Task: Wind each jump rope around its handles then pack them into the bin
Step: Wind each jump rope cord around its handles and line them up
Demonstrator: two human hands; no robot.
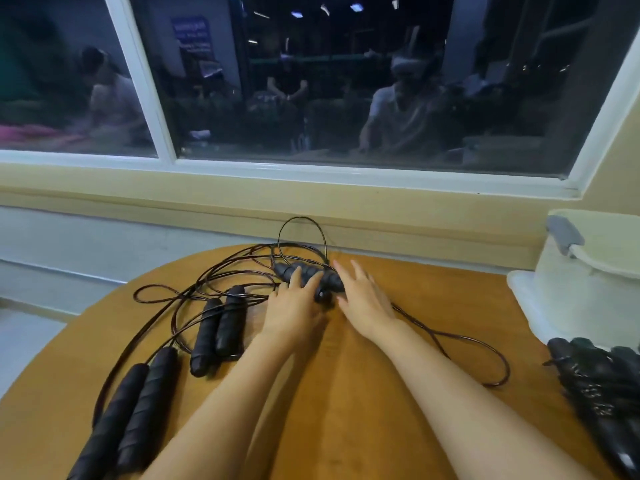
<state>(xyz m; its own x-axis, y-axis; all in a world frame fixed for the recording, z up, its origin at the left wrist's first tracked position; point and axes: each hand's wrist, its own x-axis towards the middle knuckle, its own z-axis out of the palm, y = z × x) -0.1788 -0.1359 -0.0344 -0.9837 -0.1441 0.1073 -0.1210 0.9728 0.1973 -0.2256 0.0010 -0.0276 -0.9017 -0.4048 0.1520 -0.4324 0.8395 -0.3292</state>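
In mid-frame our left hand (294, 308) and right hand (363, 301) rest with straight fingers on the handles (330, 279), gripping nothing; we should align them before winding.

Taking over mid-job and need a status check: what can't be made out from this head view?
Head view:
- bin: cut by the right edge, inside unseen.
- wound ropes: cut by the bottom-right corner, count unclear.
- far handles: partly under left hand and right hand; left grip unclear.
- cords: tangled, pairing unclear.
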